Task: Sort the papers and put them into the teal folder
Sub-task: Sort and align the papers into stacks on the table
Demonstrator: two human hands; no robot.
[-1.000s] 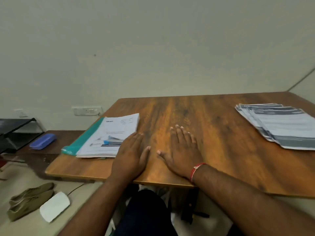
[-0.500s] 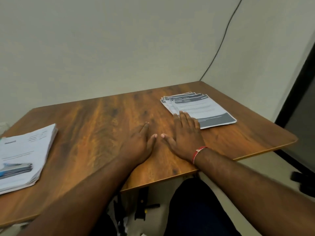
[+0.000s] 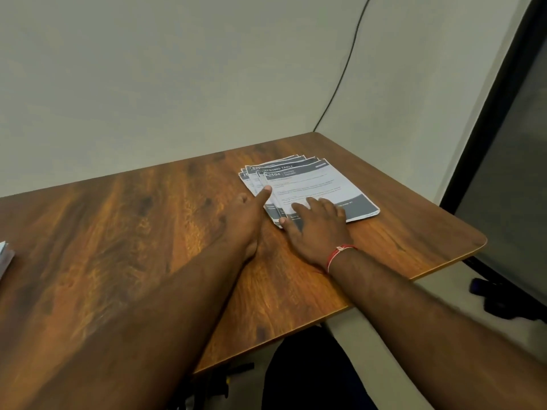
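A fanned stack of printed papers (image 3: 313,182) with dark grey headers and footers lies on the wooden table (image 3: 133,232) at its far right. My right hand (image 3: 316,226) rests flat on the near part of the stack, fingers straight. My left hand (image 3: 248,214) sits at the stack's left edge, its thumb touching the papers' left margin. The corner of a second white paper pile (image 3: 4,258) shows at the far left edge. The teal folder is out of view.
The table's rounded right corner (image 3: 476,244) is close to the papers. A black cable (image 3: 346,66) runs down the wall corner behind. A dark panel (image 3: 509,173) stands at the right, and dark objects (image 3: 500,300) lie on the floor.
The view has swung right, away from the left pile and folder. Both hands slid from the bare table middle to the right stack, and now touch it.
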